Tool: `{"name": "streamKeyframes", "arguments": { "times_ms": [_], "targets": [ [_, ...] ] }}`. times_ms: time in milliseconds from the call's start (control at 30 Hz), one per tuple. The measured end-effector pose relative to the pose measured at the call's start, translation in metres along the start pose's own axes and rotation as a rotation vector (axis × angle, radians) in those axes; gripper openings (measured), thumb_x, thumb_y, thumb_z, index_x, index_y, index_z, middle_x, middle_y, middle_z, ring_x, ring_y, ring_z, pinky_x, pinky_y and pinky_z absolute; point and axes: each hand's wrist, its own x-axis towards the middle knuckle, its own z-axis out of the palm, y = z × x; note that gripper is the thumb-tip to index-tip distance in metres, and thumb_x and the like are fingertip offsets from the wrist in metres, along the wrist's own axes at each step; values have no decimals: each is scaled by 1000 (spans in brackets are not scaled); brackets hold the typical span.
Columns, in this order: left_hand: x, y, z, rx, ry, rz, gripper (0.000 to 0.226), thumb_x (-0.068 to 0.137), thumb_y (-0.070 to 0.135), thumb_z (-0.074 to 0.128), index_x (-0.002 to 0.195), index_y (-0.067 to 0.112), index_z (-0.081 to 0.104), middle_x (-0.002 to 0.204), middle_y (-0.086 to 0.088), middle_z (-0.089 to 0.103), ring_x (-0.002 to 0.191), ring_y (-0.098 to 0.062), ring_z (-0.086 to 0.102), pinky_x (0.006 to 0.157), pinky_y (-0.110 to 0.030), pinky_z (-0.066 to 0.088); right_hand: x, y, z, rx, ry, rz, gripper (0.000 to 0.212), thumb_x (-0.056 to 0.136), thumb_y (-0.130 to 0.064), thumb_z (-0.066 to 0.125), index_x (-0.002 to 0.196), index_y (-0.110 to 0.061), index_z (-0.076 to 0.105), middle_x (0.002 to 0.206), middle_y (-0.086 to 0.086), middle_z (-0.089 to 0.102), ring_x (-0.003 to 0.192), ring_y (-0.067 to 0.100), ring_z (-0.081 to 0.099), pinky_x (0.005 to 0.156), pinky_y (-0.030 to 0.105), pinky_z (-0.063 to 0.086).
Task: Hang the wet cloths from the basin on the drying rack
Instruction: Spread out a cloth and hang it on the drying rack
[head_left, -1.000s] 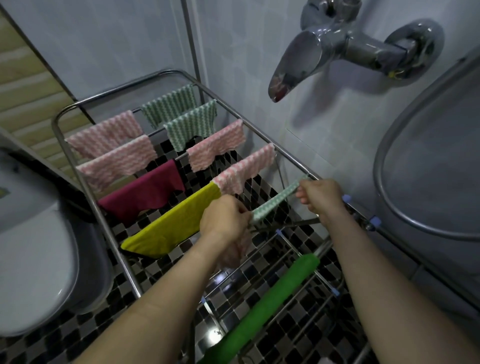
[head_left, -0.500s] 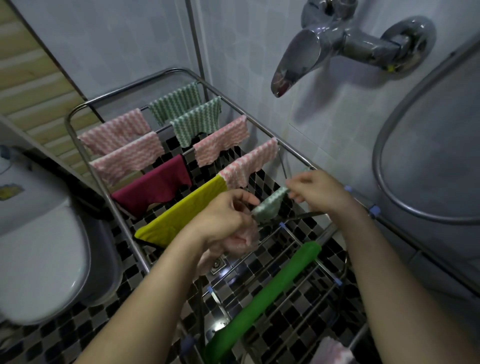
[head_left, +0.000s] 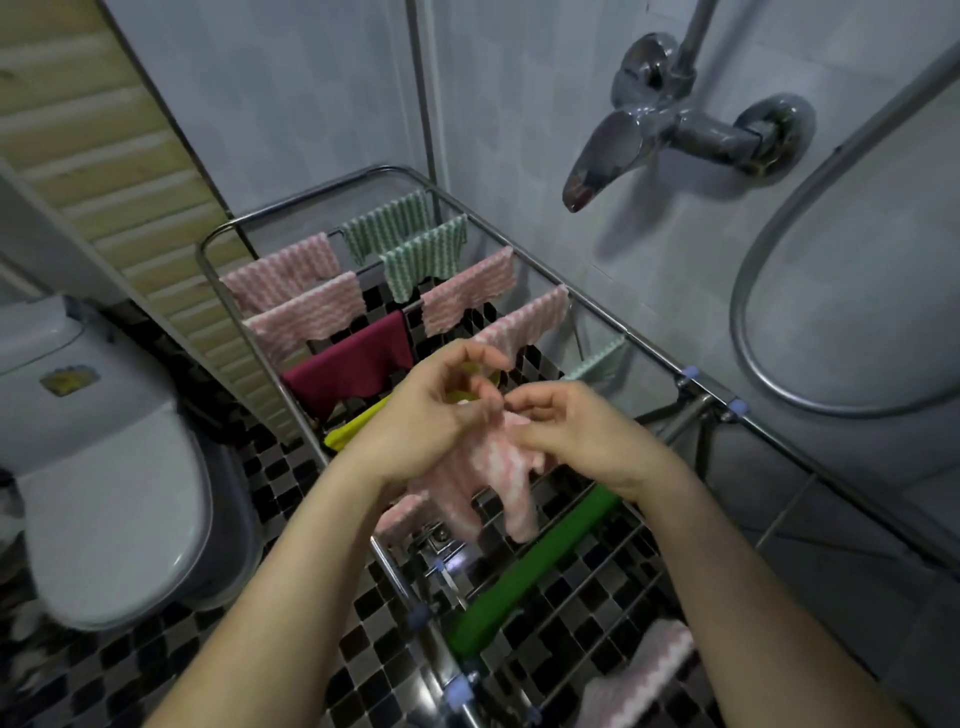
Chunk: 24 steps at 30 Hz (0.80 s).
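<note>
Both hands had left the mint cloth (head_left: 597, 364), which now hung alone at the right end of its rail, and had met over the middle of the rack (head_left: 631, 325) on a pink cloth (head_left: 483, 478). That cloth was bunched, not spread. It hung from under the two palms in crumpled folds, so its long axis ran downward, across the line of the rails rather than along it.

The left hand (head_left: 426, 426) held most of the bulk, with its lower fingers curled on the fabric, while its forefinger and thumb arched above, tips close. Whether those tips pinched an edge could not be told. The right hand (head_left: 587, 441) had its fingers (head_left: 524, 434) curled onto the cloth's right side, just beside the left hand's.

Judging from this, the cloth had to be opened sideways, each hand drawing its own edge outward until the long axis matched a rail. Bare rails lay just beneath the hands, between the yellow cloth (head_left: 358, 426) and the green towel (head_left: 540, 566).

Farther rails carried pink, mint and maroon cloths. Another pink cloth (head_left: 654, 665) lay at lower right, but what held it was hidden. A toilet (head_left: 104, 493) stood to the left and a tap (head_left: 649, 135) jutted from the wall above
</note>
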Motion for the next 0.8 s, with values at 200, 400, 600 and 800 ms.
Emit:
{"name": "streamKeyframes", "arguments": {
  "times_ms": [200,400,600,800],
  "targets": [
    [-15,13,-1,106,26,-30,30,79,25,76,102,11,64,82,-5,64,71,-8,58,66,-23,49,-16,-20,3,-341,247,-137,12,84,-18,63,85,-25,72,70,-3,66,59,18,57,58,35,46],
    [-25,19,1,166,-131,-88,32,77,25,78,79,-2,62,67,-17,62,60,-19,57,57,-31,48,-35,-31,-12,-283,420,-177,15,94,-14,56,87,-21,68,79,9,65,67,20,62,56,30,56],
    [-35,30,6,-56,-194,-9,40,79,31,71,88,-7,63,85,-33,65,74,-45,64,68,-52,54,-63,-33,-41,122,355,-184,10,92,-15,60,86,-20,66,75,-3,67,62,10,59,47,22,49],
    [-35,36,33,-257,-50,29,14,84,17,66,85,3,62,78,-9,68,66,-16,66,58,-27,55,-95,-25,-74,-63,308,-141,12,79,-5,70,89,-12,68,73,-5,71,65,6,65,57,18,53]
  ]
}}
